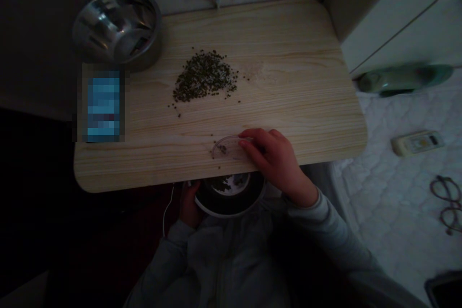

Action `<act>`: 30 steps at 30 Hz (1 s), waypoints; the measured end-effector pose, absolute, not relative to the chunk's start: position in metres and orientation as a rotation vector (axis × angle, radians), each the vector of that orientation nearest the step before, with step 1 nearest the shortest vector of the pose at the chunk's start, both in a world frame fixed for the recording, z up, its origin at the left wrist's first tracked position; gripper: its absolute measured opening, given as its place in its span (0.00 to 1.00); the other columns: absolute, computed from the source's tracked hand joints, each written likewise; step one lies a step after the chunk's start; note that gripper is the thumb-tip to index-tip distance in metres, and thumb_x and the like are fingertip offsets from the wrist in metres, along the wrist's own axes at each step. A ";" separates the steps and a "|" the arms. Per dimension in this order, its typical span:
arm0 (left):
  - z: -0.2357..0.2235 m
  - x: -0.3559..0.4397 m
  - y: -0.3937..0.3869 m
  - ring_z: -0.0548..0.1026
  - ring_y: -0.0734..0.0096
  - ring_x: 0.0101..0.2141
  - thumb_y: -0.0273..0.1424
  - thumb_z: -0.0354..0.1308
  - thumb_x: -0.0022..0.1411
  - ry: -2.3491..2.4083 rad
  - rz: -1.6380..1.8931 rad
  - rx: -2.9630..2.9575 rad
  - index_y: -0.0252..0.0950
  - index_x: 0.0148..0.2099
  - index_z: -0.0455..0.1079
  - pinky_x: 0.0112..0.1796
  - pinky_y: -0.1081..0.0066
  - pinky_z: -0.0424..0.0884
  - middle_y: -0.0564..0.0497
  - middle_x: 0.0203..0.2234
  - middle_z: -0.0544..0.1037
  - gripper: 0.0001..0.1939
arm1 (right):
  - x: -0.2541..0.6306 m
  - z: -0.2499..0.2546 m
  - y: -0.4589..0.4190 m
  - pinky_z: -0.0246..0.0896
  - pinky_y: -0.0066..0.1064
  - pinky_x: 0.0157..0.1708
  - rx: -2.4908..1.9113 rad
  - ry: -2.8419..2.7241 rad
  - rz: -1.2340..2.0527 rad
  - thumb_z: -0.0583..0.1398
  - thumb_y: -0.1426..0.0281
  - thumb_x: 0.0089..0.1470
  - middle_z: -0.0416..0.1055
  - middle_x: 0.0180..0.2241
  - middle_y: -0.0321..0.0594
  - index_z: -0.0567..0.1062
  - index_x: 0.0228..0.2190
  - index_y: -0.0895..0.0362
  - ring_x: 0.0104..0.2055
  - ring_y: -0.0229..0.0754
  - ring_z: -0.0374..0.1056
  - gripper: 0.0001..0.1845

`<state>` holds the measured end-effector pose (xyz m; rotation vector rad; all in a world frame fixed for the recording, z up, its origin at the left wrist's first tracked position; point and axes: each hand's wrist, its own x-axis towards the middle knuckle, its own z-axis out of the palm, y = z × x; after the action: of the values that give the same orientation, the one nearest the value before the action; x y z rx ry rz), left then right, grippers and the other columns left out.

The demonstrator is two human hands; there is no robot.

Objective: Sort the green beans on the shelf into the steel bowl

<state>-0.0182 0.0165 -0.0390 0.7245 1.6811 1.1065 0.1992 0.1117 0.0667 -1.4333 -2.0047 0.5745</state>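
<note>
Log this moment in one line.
right hand: holds clear plastic piece over table; left hand: holds side of bowl; seeds: piled on table

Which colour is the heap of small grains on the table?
The heap looks dark green, as the head view shows.

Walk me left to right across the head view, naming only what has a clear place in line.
Steel bowl → pile of small green grains → right hand → remote control → glasses.
</note>
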 end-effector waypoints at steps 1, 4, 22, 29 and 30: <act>-0.039 -0.017 0.017 0.65 0.52 0.51 0.39 0.65 0.36 1.662 1.109 0.689 0.40 0.29 0.74 0.54 0.58 0.55 0.49 0.36 0.77 0.14 | 0.199 0.066 0.112 0.53 0.30 0.31 -1.432 -2.012 0.563 0.52 0.64 0.57 0.71 0.23 0.36 0.72 0.37 0.56 0.28 0.39 0.64 0.12; -0.039 -0.012 0.021 0.68 0.53 0.49 0.40 0.64 0.40 1.601 1.122 0.547 0.39 0.31 0.73 0.51 0.56 0.59 0.48 0.35 0.77 0.14 | 0.200 0.065 0.112 0.53 0.30 0.31 -1.410 -2.030 0.526 0.53 0.63 0.57 0.72 0.24 0.36 0.72 0.37 0.56 0.28 0.39 0.64 0.12; -0.037 -0.009 0.023 0.68 0.56 0.48 0.40 0.62 0.43 1.544 1.141 0.543 0.38 0.32 0.74 0.50 0.58 0.61 0.48 0.36 0.77 0.14 | 0.200 0.065 0.111 0.52 0.31 0.31 -1.308 -2.122 0.574 0.52 0.63 0.57 0.71 0.23 0.36 0.72 0.37 0.57 0.26 0.39 0.64 0.13; -0.040 -0.013 0.021 0.68 0.55 0.48 0.40 0.63 0.41 1.609 1.147 0.632 0.39 0.29 0.73 0.52 0.57 0.59 0.49 0.34 0.77 0.13 | 0.202 0.063 0.110 0.52 0.30 0.33 -1.230 -2.162 0.613 0.55 0.62 0.56 0.73 0.25 0.36 0.72 0.37 0.57 0.25 0.37 0.64 0.12; -0.042 -0.015 0.019 0.68 0.55 0.49 0.39 0.63 0.40 1.632 1.144 0.667 0.39 0.29 0.73 0.53 0.57 0.57 0.49 0.34 0.77 0.12 | 0.202 0.063 0.110 0.52 0.30 0.33 -1.215 -2.168 0.627 0.55 0.62 0.55 0.73 0.24 0.36 0.72 0.37 0.58 0.25 0.37 0.65 0.13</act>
<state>-0.0149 0.0194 -0.0421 0.6672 1.6319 1.1436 0.2022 0.1097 0.0634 -1.2153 -2.1679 0.6274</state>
